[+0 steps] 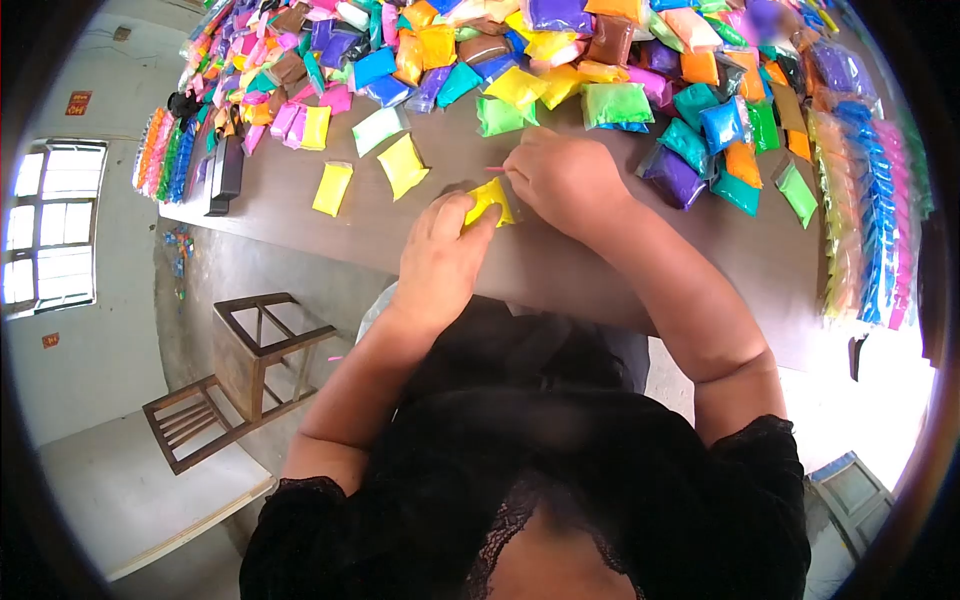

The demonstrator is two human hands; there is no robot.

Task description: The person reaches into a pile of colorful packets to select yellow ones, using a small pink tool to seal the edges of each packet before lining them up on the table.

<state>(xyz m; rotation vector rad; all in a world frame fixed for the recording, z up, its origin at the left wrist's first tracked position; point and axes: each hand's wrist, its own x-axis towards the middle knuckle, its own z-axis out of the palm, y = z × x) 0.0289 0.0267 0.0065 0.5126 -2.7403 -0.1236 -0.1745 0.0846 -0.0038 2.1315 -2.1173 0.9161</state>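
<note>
- Left hand [440, 250]: fingers bent, part-closed, thumb and fingertips gripping a small yellow packet [490, 202]; likely pinned so it stays steady.
- Yellow packet: between the hands, near the table's [560, 262] near edge, probably for easy reach of both.
- Right hand [570, 180]: curled nearly closed, just beside the packet, a thin pink stick [496, 169] pinched at the fingertips; grip seems meant for fine control.
- Leftward: two loose yellow packets [403, 167] [332, 188], apart, perhaps for access.
- Beyond: mixed-colour heap [400, 50] along the far edge, seemingly leaving working room.
- Right end: long strips of packets [865, 210] side by side, apparently grouped by colour.
- Left end: black box [225, 170] near the corner.
</note>
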